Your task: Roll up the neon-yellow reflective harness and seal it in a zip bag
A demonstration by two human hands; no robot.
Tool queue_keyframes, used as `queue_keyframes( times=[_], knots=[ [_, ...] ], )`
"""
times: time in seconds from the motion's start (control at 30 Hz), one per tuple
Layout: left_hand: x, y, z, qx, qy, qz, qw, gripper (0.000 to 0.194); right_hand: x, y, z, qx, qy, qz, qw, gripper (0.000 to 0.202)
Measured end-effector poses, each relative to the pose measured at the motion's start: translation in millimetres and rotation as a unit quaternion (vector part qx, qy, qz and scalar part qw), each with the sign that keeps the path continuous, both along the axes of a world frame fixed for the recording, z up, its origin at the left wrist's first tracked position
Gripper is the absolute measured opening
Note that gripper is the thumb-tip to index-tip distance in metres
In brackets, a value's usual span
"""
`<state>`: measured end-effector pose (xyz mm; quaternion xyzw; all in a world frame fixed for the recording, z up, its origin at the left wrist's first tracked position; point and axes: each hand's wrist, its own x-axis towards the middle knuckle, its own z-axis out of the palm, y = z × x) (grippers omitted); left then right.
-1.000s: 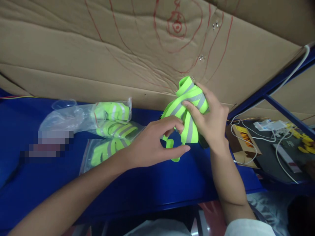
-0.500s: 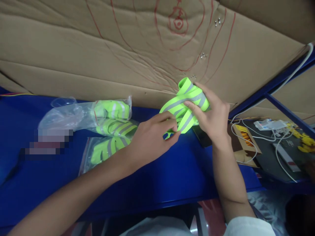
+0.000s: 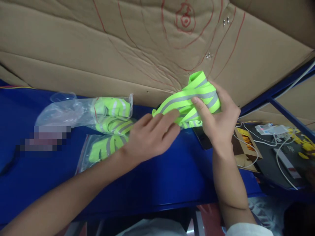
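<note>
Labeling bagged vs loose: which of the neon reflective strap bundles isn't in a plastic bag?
The reflective strap bundle held in the right hand, with the left hand touching it. The bagged bundles lie on the blue table.

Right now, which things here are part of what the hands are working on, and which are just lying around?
In hand:
- reflective strap bundle, gripped by the right hand
- left hand, fingers flat against the bundle
- bagged straps on the blue table

Lying about:
- cardboard sheet behind
- white cables
- small brown box
</note>
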<state>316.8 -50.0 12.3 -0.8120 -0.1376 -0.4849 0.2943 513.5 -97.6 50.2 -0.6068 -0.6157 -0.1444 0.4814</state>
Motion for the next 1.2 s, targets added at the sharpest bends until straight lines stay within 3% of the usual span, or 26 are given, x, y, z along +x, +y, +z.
queue_keyframes(
  times=[0.1, 0.23, 0.3, 0.37, 0.43, 0.47, 0.53, 0.6, 0.63, 0.67, 0.73, 0.87, 0.93, 1.07, 1.13, 1.2],
  knots=[
    [-9.8, 7.9, 10.6, -0.004, -0.019, 0.016, 1.000, 0.024, -10.2, -2.7, 0.0, 0.021, 0.006, 0.003, 1.000, 0.051],
    [-9.0, 3.7, 5.3, -0.016, 0.044, -0.047, 0.998, 0.022, -15.2, 0.8, -3.2, 0.019, 0.025, -0.003, 1.000, 0.047],
    [-3.0, -1.4, -1.4, -0.117, 0.056, -0.085, 0.988, 0.019, -10.1, 4.7, -4.0, 0.004, 0.054, 0.008, 0.999, 0.042],
    [2.4, -5.1, -4.8, -0.276, 0.002, -0.114, 0.954, 0.017, -2.9, 7.9, -3.3, -0.017, 0.092, 0.034, 0.995, 0.039],
    [4.5, -5.9, -2.0, -0.436, -0.086, -0.155, 0.882, 0.015, 3.4, 8.8, -0.9, -0.039, 0.137, 0.076, 0.987, 0.037],
    [4.1, -4.9, 1.4, -0.514, -0.118, -0.190, 0.828, 0.019, 5.6, 8.3, 0.7, -0.050, 0.157, 0.099, 0.981, 0.036],
    [1.1, -0.9, 10.2, -0.662, -0.118, -0.272, 0.688, 0.033, 8.0, 6.1, 3.9, -0.070, 0.178, 0.134, 0.972, 0.037],
    [-2.1, 4.8, 17.2, -0.762, -0.069, -0.326, 0.556, 0.040, 8.4, 3.8, 6.3, -0.074, 0.167, 0.131, 0.974, 0.038],
    [-3.0, 7.5, 18.8, -0.785, -0.054, -0.333, 0.519, 0.040, 8.3, 3.2, 7.0, -0.066, 0.153, 0.118, 0.979, 0.039],
    [-3.2, 9.7, 18.8, -0.795, -0.049, -0.327, 0.508, 0.040, 8.2, 3.1, 7.2, -0.056, 0.141, 0.103, 0.983, 0.040],
    [-1.4, 12.2, 14.5, -0.779, -0.074, -0.299, 0.545, 0.036, 8.0, 4.3, 6.6, -0.045, 0.127, 0.091, 0.987, 0.041],
    [6.4, 8.9, -0.4, -0.652, -0.096, -0.192, 0.727, 0.018, 9.4, 10.4, 1.9, -0.052, 0.129, 0.108, 0.984, 0.038],
    [9.8, 5.5, -5.6, -0.601, -0.059, -0.142, 0.784, 0.010, 11.0, 13.6, -1.8, -0.047, 0.118, 0.108, 0.986, 0.037],
    [11.1, 5.9, -9.4, -0.519, -0.077, -0.121, 0.842, 0.013, 16.2, 15.8, -7.1, -0.033, 0.055, 0.085, 0.994, 0.043],
    [8.2, 13.1, -8.7, -0.458, -0.128, -0.126, 0.870, 0.034, 17.6, 13.1, -6.4, -0.032, 0.005, 0.088, 0.996, 0.047],
    [3.9, 23.3, -6.6, -0.450, -0.144, -0.156, 0.867, 0.070, 15.7, 7.8, -3.2, -0.070, -0.039, 0.128, 0.989, 0.050]
  ],
)
